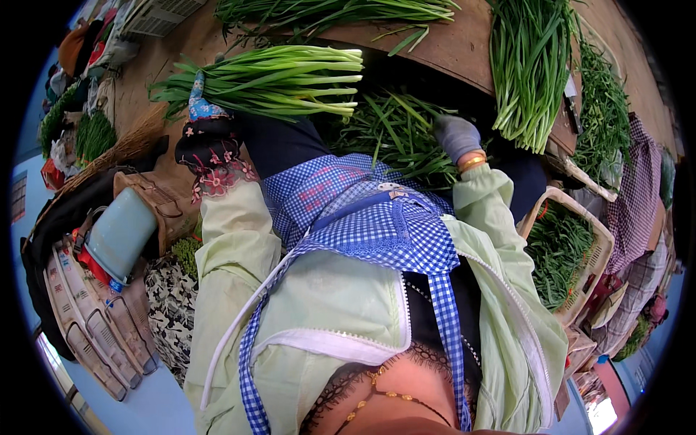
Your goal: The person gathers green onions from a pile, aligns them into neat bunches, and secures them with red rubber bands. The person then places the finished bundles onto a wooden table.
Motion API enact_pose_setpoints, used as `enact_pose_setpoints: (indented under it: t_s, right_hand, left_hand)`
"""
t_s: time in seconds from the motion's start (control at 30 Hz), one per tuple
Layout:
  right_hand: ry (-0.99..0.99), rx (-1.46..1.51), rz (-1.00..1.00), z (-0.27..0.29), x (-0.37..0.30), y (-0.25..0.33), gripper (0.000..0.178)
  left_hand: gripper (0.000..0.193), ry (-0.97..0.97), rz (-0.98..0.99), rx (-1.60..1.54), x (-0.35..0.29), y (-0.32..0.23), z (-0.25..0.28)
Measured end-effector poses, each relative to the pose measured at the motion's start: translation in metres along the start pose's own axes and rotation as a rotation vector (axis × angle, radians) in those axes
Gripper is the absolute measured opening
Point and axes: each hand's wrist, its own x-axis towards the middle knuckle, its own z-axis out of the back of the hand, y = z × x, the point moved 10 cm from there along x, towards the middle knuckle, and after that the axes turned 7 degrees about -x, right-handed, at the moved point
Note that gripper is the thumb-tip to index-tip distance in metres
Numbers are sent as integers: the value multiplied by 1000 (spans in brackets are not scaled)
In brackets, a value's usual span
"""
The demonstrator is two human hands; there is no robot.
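My left hand, in a blue patterned glove, is closed round a thick bunch of garlic chives. The bunch lies sideways, pale cut ends to the right and green leaf tips to the left. My right hand, in a grey glove, is over the right edge of a heap of loose chive leaves above my lap. Its fingers are blurred and dark at the tips, so their grip is unclear. A blue checked apron covers my lap.
More chives lie on the brown board ahead, with another large bunch at its right. A knife rests beside that bunch. A crate of greens stands at my right; a light-blue bucket and straw broom are at my left.
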Motion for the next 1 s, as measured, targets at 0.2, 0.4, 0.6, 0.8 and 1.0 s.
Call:
enact_pose_setpoints:
  t_s: [0.2,0.4,0.6,0.8,1.0]
  right_hand:
    - [215,1284,266,46,-17,97,32]
    - [139,1224,806,75,-32,172,41]
    - [692,2358,680,20,-9,159,36]
    - [49,1798,194,14,2,125,26]
    - [63,1436,151,2,11,132,21]
  left_hand:
    - [36,362,301,-202,10,21,-8]
    - [32,528,217,-188,-2,42,-43]
    - [26,524,259,-179,6,60,-41]
    - [28,452,207,-207,8,68,-34]
    - [37,446,192,-249,3,60,-41]
